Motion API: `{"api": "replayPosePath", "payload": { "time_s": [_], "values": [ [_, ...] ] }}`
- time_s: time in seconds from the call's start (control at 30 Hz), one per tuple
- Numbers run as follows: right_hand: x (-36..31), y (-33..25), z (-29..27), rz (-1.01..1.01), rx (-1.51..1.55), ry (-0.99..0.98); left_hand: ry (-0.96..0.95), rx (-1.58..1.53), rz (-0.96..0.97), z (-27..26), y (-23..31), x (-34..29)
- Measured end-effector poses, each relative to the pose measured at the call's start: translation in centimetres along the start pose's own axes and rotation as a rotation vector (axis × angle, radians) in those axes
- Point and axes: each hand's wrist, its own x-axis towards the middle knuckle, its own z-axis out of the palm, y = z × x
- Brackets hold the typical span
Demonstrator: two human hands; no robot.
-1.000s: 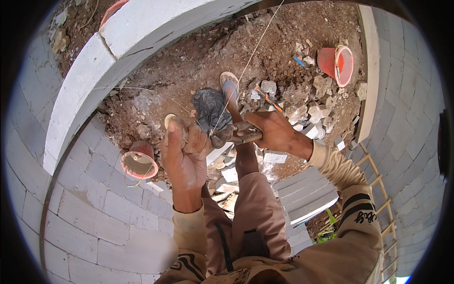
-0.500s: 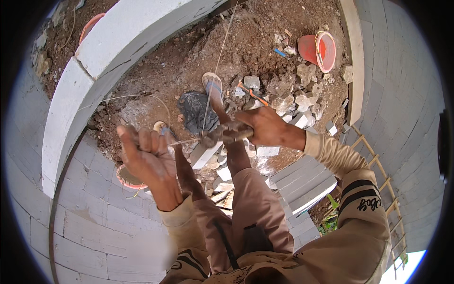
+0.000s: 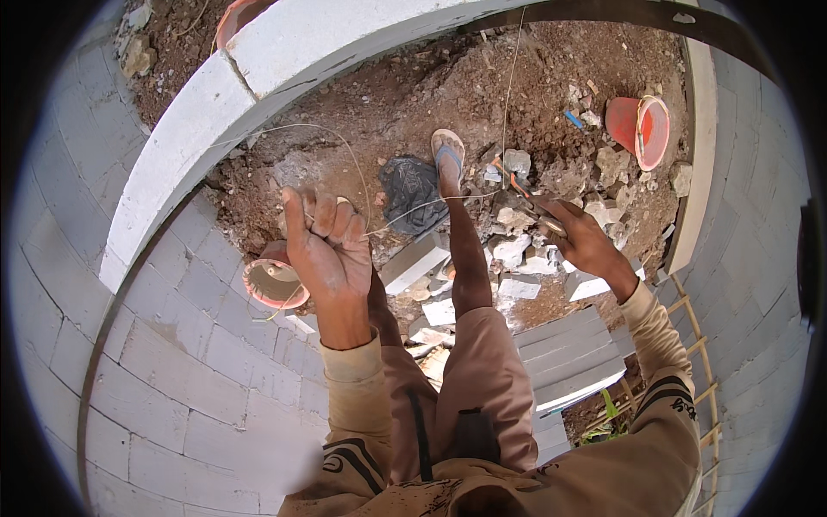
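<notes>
My left hand (image 3: 332,246) is raised, palm toward me, its fingers curled on a thin pale string (image 3: 422,207). From there the string runs slackly rightward toward my right hand (image 3: 586,246). Another length of it rises to the top of the view, and a further loop curves left to the white block wall top (image 3: 185,133). My right hand is closed around a short brownish stick-like piece (image 3: 551,222), whose exact kind I cannot make out. Below it on the ground is a thin orange-and-dark object (image 3: 513,179), partly hidden near the hand.
Broken pale stones (image 3: 512,250) cover the ground around my feet. A black plastic bag (image 3: 412,191) lies beside my sandalled foot. One red bucket (image 3: 624,122) lies at far right, another (image 3: 274,280) at left. Stacked grey blocks (image 3: 568,345) and a bamboo ladder (image 3: 702,345) are at right.
My right hand has moved right, away from my left, and the string between them is longer. The left hand stays raised and curled. The whole view has shifted.
</notes>
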Motion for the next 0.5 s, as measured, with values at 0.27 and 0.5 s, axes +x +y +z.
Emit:
{"api": "replayPosePath", "payload": {
  "time_s": [0.27,0.5],
  "values": [
    [0.6,-2.8,-0.2,-0.123,0.295,-0.399,0.006,-0.173,-0.123,-2.4,-0.4,0.1],
    [4.2,-6.7,0.8,-0.419,0.376,-0.434,-0.118,-0.256,-0.273,-0.9,-0.7,-2.2]
  ]
}}
